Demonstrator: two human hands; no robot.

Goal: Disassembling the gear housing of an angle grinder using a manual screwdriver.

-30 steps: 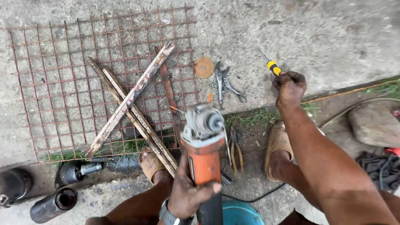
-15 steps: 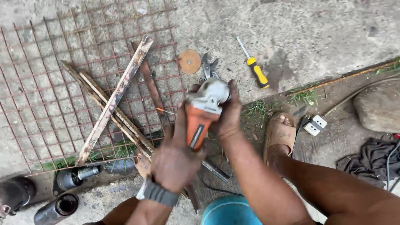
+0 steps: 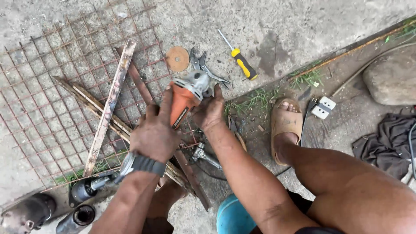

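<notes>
Since the earlier frame the view has shifted, so the yellow-handled screwdriver (image 3: 242, 62) and the white socket block (image 3: 323, 107) now lie further right, and the right hand (image 3: 209, 112), formerly draped over the tool's head, now sits beside it. The orange angle grinder (image 3: 187, 96) is held low over the concrete floor (image 3: 303, 26), at the lower right edge of the rusty wire mesh (image 3: 47, 78). The left hand (image 3: 154, 132) has its grip clamped on the orange body from behind, fingers laid along it; the right hand cups the grey head from the right, its grip closed against the housing. Just beyond the grinder lie a worn round disc (image 3: 177, 58) and grey pliers (image 3: 203, 67), near but apart. Rusty flat bars (image 3: 108, 108) cross the mesh to the left. A sandalled foot (image 3: 285, 125) bounds the right side; bare concrete stays open beyond the screwdriver. Dark cylinders (image 3: 80, 203) crowd the lower left corner.
</notes>
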